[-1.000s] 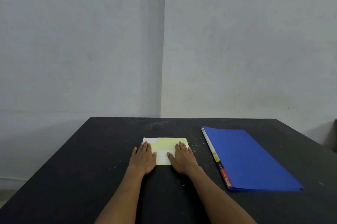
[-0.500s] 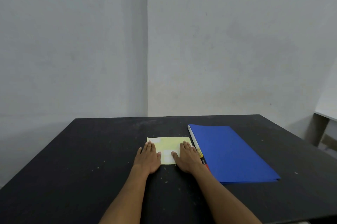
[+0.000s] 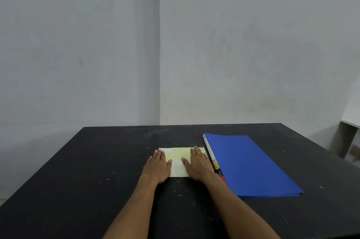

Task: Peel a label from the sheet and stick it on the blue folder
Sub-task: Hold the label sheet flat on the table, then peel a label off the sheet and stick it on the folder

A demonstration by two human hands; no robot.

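A pale yellow label sheet (image 3: 178, 159) with white labels lies flat on the black table (image 3: 97, 170) in front of me. My left hand (image 3: 158, 166) rests palm down on its left edge, fingers together and extended. My right hand (image 3: 198, 164) lies palm down on its right edge in the same way. Neither hand grips anything. The blue folder (image 3: 247, 162) lies closed just right of the sheet, its spine with a yellow, black and red strip beside my right hand.
Grey walls meet in a corner behind the table's far edge. A white desk or shelf (image 3: 350, 124) stands at the far right, off the table. Small pale specks dot the tabletop.
Both hands stay flat on the sheet. The camera view shifted, so the sheet and folder appear further left and closer together than a second ago.
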